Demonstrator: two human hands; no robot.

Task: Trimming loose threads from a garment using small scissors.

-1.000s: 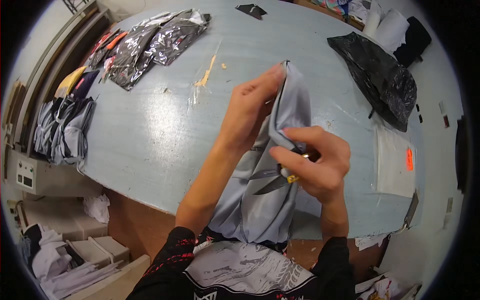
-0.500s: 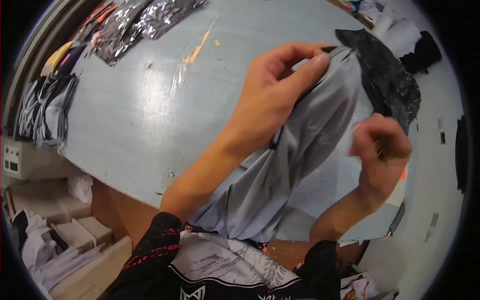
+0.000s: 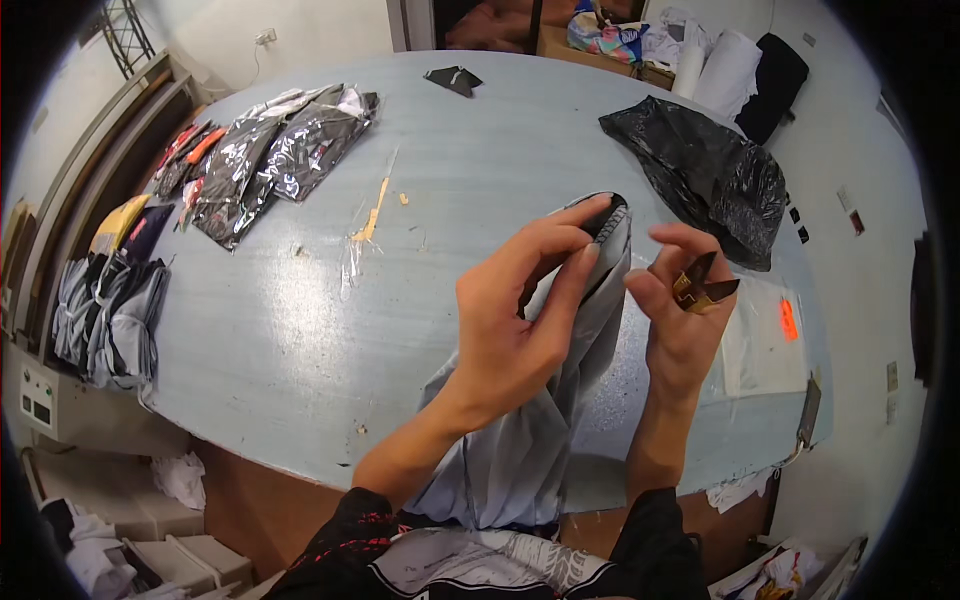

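A light grey fabric garment [image 3: 505, 455] hangs up from the table's near edge at my front. Its top edge is pinched between the thumb and fingers of my left hand [image 3: 525, 300], where dark inner fabric and a stitched seam show. Just right of that edge is my right hand [image 3: 680, 310], with thread snips [image 3: 695, 287] tucked in its palm. The snips have a brass-coloured body and dark, parted blades. Thumb and forefinger of that hand are apart from the fabric.
On the blue-grey table [image 3: 310, 350] lie a black plastic bag [image 3: 710, 175], clear-bagged dark garments [image 3: 285, 150], a black scrap [image 3: 455, 80] and a clear packet with an orange label [image 3: 788, 320]. Tied grey garment bundles [image 3: 110, 320] sit at the left edge, above a control box [image 3: 38, 395].
My view has tilted up, bringing in the table's far edge. The right hand has turned, so the snips now show. My left hand still pinches the garment's edge.
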